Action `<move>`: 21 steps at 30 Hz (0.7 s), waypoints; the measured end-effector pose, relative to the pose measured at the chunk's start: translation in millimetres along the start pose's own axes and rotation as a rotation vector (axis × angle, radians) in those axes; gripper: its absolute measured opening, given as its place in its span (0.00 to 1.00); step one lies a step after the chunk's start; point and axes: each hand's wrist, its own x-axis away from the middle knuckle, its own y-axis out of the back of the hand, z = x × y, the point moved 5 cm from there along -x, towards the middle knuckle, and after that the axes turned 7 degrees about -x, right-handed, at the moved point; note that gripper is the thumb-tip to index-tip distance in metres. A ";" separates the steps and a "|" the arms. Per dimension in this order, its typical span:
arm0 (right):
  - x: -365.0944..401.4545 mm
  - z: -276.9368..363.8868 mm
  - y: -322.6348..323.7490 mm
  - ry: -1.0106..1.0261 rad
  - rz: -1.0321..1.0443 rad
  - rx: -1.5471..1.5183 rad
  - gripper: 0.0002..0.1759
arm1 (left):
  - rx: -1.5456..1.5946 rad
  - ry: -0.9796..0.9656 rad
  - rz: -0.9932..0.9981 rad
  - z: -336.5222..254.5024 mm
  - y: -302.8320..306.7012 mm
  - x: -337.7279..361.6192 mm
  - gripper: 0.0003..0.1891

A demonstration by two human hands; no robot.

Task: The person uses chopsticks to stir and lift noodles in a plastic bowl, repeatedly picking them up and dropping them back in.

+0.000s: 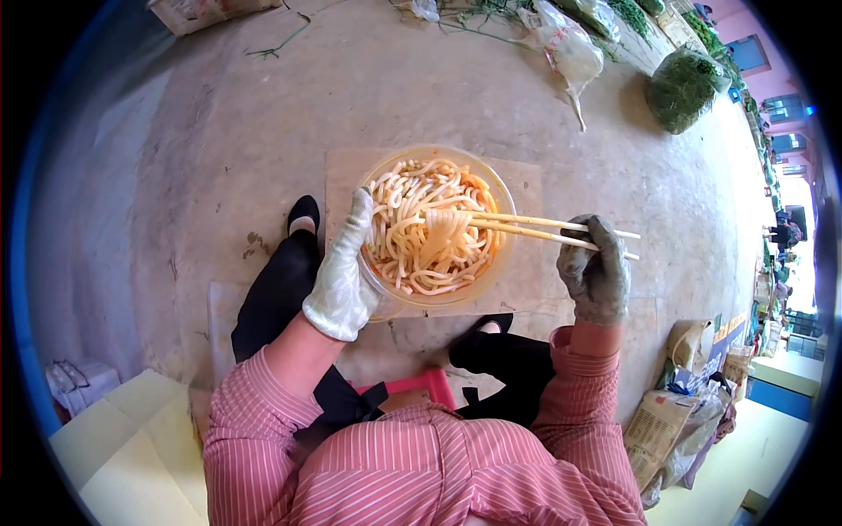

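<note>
A round clear plastic bowl (503,188) is full of thick pale noodles (412,197) with reddish sauce around the edge. My left hand (342,279), in a whitish glove, grips the bowl's left side, its thumb up at the rim. My right hand (596,272), in a dirty grey glove, is closed around a pair of chopsticks (531,226) to the right of the bowl. Their tips reach over the bowl and hold a bundle of noodles raised above the rest. The fingers under the bowl are hidden.
A flat piece of cardboard (526,184) lies on the concrete floor below the bowl. Bagged greens (684,92) and a white plastic bag (566,48) lie at the upper right. A pink stool (430,383) shows between the legs. Bags and a carton (658,430) stand at the lower right.
</note>
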 end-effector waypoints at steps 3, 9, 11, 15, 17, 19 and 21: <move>0.2 1.7 1.5 0.004 0.019 -0.054 0.17 | -0.009 0.004 -0.018 2.3 4.7 -1.7 0.31; 11.2 28.6 -3.5 0.251 -0.048 0.123 0.16 | 0.022 0.011 0.028 2.9 0.4 -4.1 0.30; 15.7 35.3 -5.5 0.277 -0.084 0.071 0.17 | 0.043 0.027 0.014 5.2 2.7 -5.1 0.30; 31.8 50.9 -24.1 0.337 -0.115 0.105 0.19 | 0.041 0.052 0.010 10.4 2.4 -6.0 0.29; 32.4 53.3 -24.5 0.345 -0.057 0.045 0.18 | -0.001 0.026 0.027 9.1 0.8 -7.7 0.29; 36.7 56.6 -25.7 0.373 -0.052 0.116 0.18 | -0.001 0.030 0.028 11.1 5.8 -8.2 0.29; 38.2 52.9 -27.3 0.306 -0.084 0.173 0.17 | -0.002 0.033 0.029 11.9 6.9 -10.0 0.29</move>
